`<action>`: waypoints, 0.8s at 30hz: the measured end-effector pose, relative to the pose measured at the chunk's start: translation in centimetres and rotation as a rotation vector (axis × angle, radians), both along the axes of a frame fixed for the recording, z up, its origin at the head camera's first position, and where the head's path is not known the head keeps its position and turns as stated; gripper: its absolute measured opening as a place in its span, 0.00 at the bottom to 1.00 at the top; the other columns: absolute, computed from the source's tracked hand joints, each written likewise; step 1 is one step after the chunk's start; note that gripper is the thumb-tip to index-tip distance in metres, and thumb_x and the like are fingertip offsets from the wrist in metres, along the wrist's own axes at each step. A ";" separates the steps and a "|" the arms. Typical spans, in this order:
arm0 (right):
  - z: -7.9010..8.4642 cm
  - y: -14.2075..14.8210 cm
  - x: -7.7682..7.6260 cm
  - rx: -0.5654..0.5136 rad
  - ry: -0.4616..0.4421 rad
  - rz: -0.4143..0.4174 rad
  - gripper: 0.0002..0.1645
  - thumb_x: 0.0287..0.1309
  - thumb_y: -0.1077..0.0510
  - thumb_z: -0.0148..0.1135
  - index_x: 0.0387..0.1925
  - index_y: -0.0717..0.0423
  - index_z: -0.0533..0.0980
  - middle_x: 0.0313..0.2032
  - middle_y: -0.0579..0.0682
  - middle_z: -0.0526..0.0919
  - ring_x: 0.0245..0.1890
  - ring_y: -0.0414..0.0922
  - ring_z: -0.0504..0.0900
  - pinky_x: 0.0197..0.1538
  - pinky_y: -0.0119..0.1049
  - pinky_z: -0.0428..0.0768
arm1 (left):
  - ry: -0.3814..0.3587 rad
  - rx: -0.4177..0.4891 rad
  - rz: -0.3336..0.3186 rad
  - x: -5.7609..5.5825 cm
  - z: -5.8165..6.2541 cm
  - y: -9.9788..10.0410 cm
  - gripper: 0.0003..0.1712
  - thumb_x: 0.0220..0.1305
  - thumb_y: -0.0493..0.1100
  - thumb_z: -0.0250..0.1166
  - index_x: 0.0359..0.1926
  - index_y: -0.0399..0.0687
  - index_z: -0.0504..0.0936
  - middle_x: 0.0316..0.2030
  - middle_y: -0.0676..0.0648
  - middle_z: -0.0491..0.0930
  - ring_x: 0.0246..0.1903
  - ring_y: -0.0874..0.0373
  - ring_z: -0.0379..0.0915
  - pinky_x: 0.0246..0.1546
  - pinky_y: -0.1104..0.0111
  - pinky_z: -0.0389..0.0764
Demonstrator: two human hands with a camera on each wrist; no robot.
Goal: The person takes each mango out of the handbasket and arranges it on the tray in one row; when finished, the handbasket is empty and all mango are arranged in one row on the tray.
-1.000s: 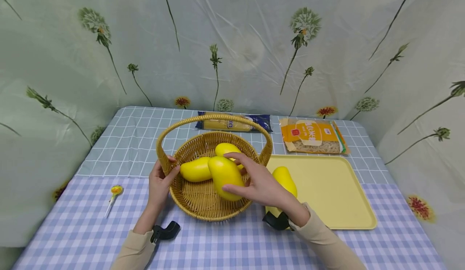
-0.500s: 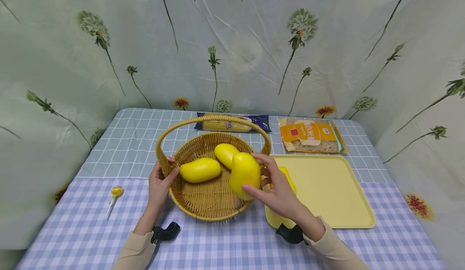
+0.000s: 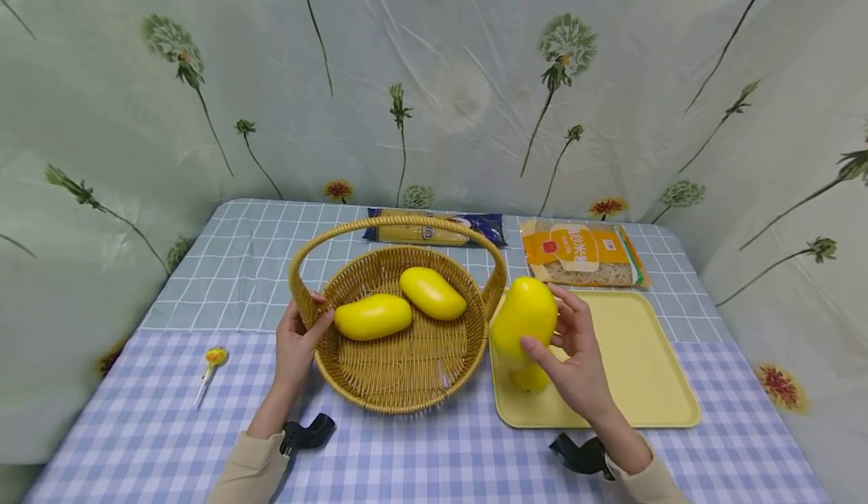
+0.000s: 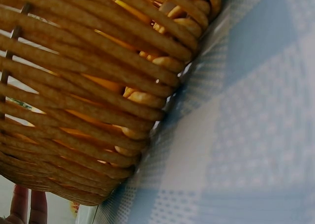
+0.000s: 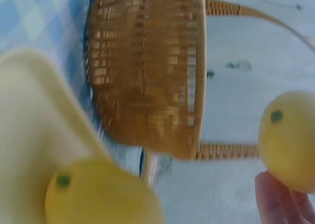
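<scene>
My right hand (image 3: 578,357) grips a yellow mango (image 3: 525,319) and holds it above the left part of the yellow tray (image 3: 637,361). Below it, partly hidden, a second mango (image 3: 530,378) lies on the tray; in the right wrist view this lower mango (image 5: 103,194) shows beside the tray's rim. Two more mangoes, a left one (image 3: 373,317) and a back one (image 3: 432,293), lie inside the wicker basket (image 3: 400,402). My left hand (image 3: 298,342) holds the basket at the left foot of its arched handle. Seen from the left wrist, the woven wall (image 4: 83,86) fills much of the view.
Behind the basket lies a blue pack of spaghetti (image 3: 434,230). An orange food packet (image 3: 585,254) rests behind the tray. On the left of the checked tablecloth (image 3: 420,459) is a lollipop (image 3: 213,368). A patterned curtain (image 3: 461,74) closes off the back.
My right hand has carried the mango from inside the basket rightward, out over the tray. My left hand stays at the basket's handle.
</scene>
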State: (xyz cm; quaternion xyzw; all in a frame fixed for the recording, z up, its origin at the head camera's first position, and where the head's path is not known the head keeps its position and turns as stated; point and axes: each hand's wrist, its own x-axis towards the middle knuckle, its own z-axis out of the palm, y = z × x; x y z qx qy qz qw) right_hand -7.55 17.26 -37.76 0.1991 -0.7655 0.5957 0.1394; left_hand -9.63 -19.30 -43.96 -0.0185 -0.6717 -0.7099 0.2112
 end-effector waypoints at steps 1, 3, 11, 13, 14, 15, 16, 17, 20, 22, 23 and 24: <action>-0.1 0.4 0.0 -0.013 -0.005 -0.017 0.44 0.51 0.77 0.61 0.68 0.58 0.56 0.51 0.53 0.73 0.43 0.43 0.77 0.42 0.30 0.77 | 0.000 -0.001 0.001 0.0 0.0 0.0 0.14 0.60 0.23 0.59 0.47 0.23 0.69 0.41 0.43 0.73 0.43 0.56 0.69 0.44 0.72 0.69; -0.2 1.4 -0.2 -0.038 -0.017 -0.050 0.43 0.52 0.78 0.59 0.68 0.59 0.55 0.51 0.53 0.73 0.43 0.42 0.77 0.43 0.28 0.77 | -0.002 0.000 0.003 0.2 0.4 0.2 0.14 0.60 0.22 0.59 0.47 0.23 0.69 0.41 0.42 0.73 0.43 0.55 0.69 0.43 0.72 0.70; -1.0 5.0 -1.6 -0.103 -0.183 -0.193 0.38 0.62 0.70 0.55 0.70 0.52 0.55 0.51 0.52 0.68 0.45 0.41 0.75 0.45 0.25 0.75 | -0.028 -0.001 0.015 0.4 1.0 0.5 0.14 0.60 0.23 0.59 0.47 0.22 0.69 0.41 0.44 0.73 0.43 0.55 0.69 0.43 0.72 0.69; -1.4 5.7 -1.8 -0.066 -0.228 -0.217 0.37 0.64 0.67 0.55 0.71 0.50 0.54 0.52 0.51 0.67 0.45 0.41 0.74 0.44 0.24 0.75 | -0.023 0.002 0.014 0.4 1.0 0.5 0.14 0.60 0.23 0.59 0.47 0.22 0.68 0.41 0.43 0.73 0.43 0.55 0.69 0.44 0.72 0.69; -1.6 6.1 -1.9 -0.035 -0.246 -0.227 0.37 0.65 0.65 0.55 0.71 0.49 0.53 0.52 0.50 0.66 0.45 0.41 0.73 0.44 0.23 0.74 | -0.020 0.003 0.013 0.4 1.0 0.5 0.14 0.60 0.22 0.58 0.47 0.22 0.68 0.41 0.42 0.73 0.43 0.55 0.69 0.44 0.72 0.69; -1.8 6.3 -2.0 -0.001 -0.263 -0.236 0.37 0.66 0.63 0.55 0.71 0.49 0.53 0.52 0.50 0.65 0.44 0.41 0.72 0.44 0.22 0.73 | -0.017 0.007 0.012 0.4 1.0 0.5 0.14 0.60 0.22 0.58 0.46 0.21 0.68 0.41 0.42 0.73 0.43 0.55 0.69 0.44 0.72 0.69; -2.0 6.6 -2.1 0.043 -0.281 -0.247 0.37 0.66 0.61 0.56 0.71 0.49 0.52 0.52 0.50 0.65 0.44 0.42 0.71 0.43 0.22 0.73 | -0.015 0.010 0.011 0.4 1.0 0.5 0.14 0.60 0.22 0.58 0.46 0.21 0.68 0.41 0.42 0.73 0.43 0.56 0.69 0.44 0.72 0.69; -2.2 6.8 -2.1 0.078 -0.297 -0.257 0.37 0.66 0.59 0.56 0.71 0.48 0.52 0.52 0.51 0.65 0.43 0.43 0.70 0.43 0.22 0.72 | -0.014 0.011 0.011 0.3 1.0 0.5 0.14 0.60 0.22 0.58 0.46 0.21 0.68 0.41 0.42 0.73 0.43 0.56 0.69 0.44 0.72 0.69; -2.8 7.3 -2.3 0.198 -0.343 -0.280 0.38 0.65 0.54 0.58 0.71 0.48 0.53 0.51 0.54 0.65 0.41 0.46 0.67 0.38 0.27 0.71 | -0.016 0.014 0.009 0.3 1.0 0.5 0.14 0.60 0.22 0.58 0.46 0.22 0.68 0.41 0.42 0.73 0.43 0.56 0.69 0.44 0.72 0.69; -3.1 7.6 -2.4 0.265 -0.375 -0.282 0.39 0.65 0.50 0.58 0.71 0.47 0.53 0.51 0.56 0.65 0.41 0.49 0.66 0.38 0.31 0.70 | -0.014 0.014 0.009 0.3 1.0 0.5 0.14 0.60 0.22 0.58 0.46 0.22 0.68 0.41 0.43 0.73 0.43 0.56 0.69 0.44 0.72 0.69; -3.4 7.8 -2.4 0.290 -0.387 -0.283 0.39 0.64 0.48 0.58 0.71 0.47 0.53 0.51 0.57 0.66 0.41 0.49 0.66 0.37 0.33 0.70 | -0.012 0.014 0.009 0.3 1.1 0.5 0.14 0.60 0.22 0.58 0.46 0.22 0.68 0.41 0.43 0.73 0.43 0.56 0.69 0.44 0.72 0.69; -3.7 8.0 -2.5 0.320 -0.396 -0.283 0.39 0.64 0.45 0.58 0.71 0.47 0.54 0.51 0.57 0.66 0.41 0.49 0.66 0.37 0.34 0.70 | -0.011 0.015 0.008 0.3 1.1 0.5 0.14 0.60 0.22 0.58 0.46 0.21 0.68 0.41 0.44 0.73 0.43 0.56 0.69 0.44 0.72 0.69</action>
